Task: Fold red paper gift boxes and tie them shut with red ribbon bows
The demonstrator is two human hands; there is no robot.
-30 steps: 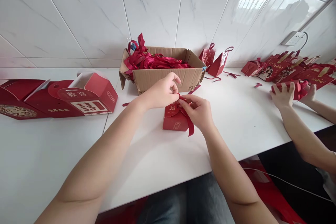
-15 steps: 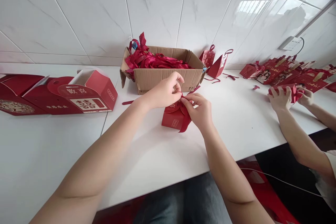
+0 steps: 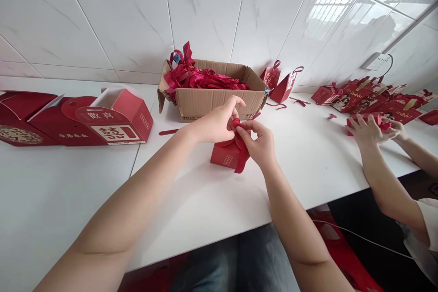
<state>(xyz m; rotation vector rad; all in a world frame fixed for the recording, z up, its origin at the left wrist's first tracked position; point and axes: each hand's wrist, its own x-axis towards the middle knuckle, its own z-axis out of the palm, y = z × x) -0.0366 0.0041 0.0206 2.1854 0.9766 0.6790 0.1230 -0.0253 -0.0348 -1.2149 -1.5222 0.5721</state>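
A small red gift box (image 3: 226,157) stands on the white table in front of me, with a red ribbon (image 3: 237,123) gathered at its top. My left hand (image 3: 224,121) is at the upper left of the ribbon, its thumb and fingers closed around part of it and partly hiding it. From the other side my right hand (image 3: 258,141) pinches the ribbon between thumb and forefinger, just above the box lid. A band of the same ribbon runs down the box's right side.
Behind the gift box is a cardboard box (image 3: 215,102) full of red ribbons (image 3: 205,78). Larger red boxes (image 3: 116,118) line the left. Two small red boxes (image 3: 284,87) stand by the wall. At right, a co-worker's hands (image 3: 367,130) hold a red box near several finished ones.
A ribbon loop now stands up between my hands, and my left fingers have come down closer to it. My right hand keeps its pinch. The co-worker's left hand has shifted over the box.
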